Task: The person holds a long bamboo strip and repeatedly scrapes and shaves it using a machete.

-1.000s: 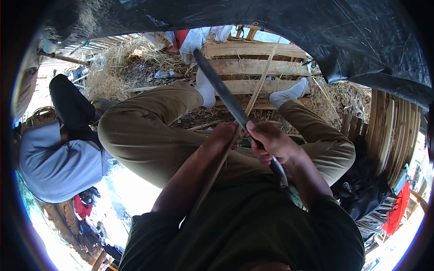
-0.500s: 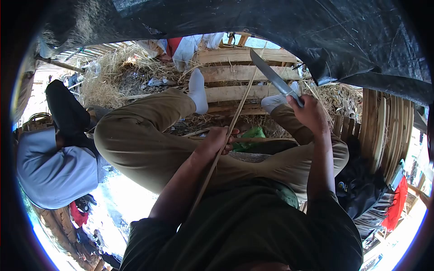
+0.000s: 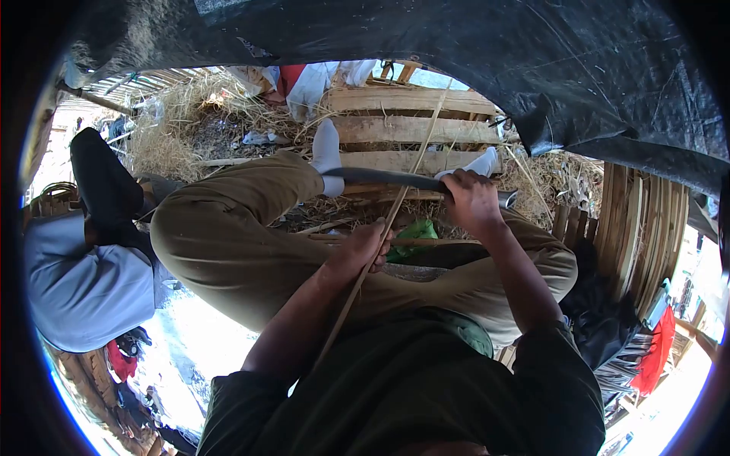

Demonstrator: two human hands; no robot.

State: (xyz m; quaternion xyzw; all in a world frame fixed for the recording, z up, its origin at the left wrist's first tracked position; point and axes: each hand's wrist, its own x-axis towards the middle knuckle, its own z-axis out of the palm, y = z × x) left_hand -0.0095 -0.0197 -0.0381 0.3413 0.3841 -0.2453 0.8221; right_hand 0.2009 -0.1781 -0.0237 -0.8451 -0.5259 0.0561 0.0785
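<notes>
My left hand (image 3: 366,247) is closed around a long thin wooden strip (image 3: 432,125), which slants from the far slats back beside my left forearm. In my right hand (image 3: 475,201) is a large knife (image 3: 372,176), gripped by its handle. The blade lies crosswise, pointing left, and crosses the strip above my left hand. Whether the edge touches the strip I cannot tell. Below the strip, a green plastic piece (image 3: 414,239) sits between my crossed legs, beside a thin horizontal stick (image 3: 449,242).
A black tarp (image 3: 456,30) hangs low overhead. Wooden slats (image 3: 411,99) and dry straw (image 3: 171,144) lie ahead. Upright wood strips (image 3: 639,228) stand at right, near a red cloth (image 3: 654,353). Another person's legs in grey clothing (image 3: 91,281) are close on my left.
My right hand has come down and left, and the knife has swung from pointing up to lying crosswise over the strip. My left hand still holds the strip in nearly the same place.
</notes>
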